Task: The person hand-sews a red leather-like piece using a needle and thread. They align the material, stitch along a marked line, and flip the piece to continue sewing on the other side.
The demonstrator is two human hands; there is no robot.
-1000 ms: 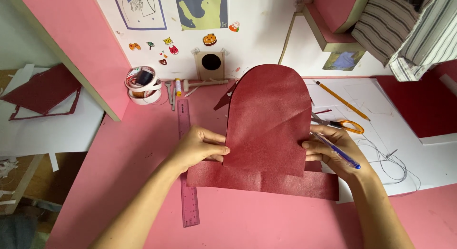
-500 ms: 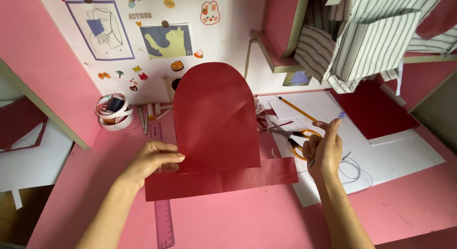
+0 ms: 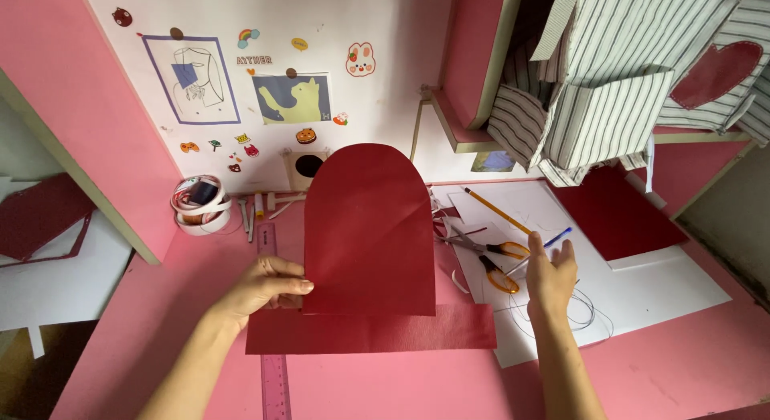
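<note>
My left hand (image 3: 261,290) presses on the left edge of an arch-shaped dark red sheet (image 3: 365,227), thumb on top. That sheet lies over a dark red strip (image 3: 369,329) on the pink desk (image 3: 385,388). My right hand (image 3: 550,277) is off to the right over white paper (image 3: 642,296), holding a blue pen (image 3: 553,245) between its fingers. Orange-handled scissors (image 3: 491,263) lie just left of that hand. A purple ruler (image 3: 273,364) runs under the strip beside my left wrist.
A yellow pencil (image 3: 496,210) lies behind the scissors, thin thread (image 3: 589,312) loops to the right. Tape rolls (image 3: 199,203) sit at the back left, another dark red sheet (image 3: 613,215) at the right. Striped fabric (image 3: 609,107) hangs from a pink shelf above.
My right hand has left the arch sheet's right edge and moved right over the white paper, pen still in it. The view has tilted up and shifted. My left hand stays put.
</note>
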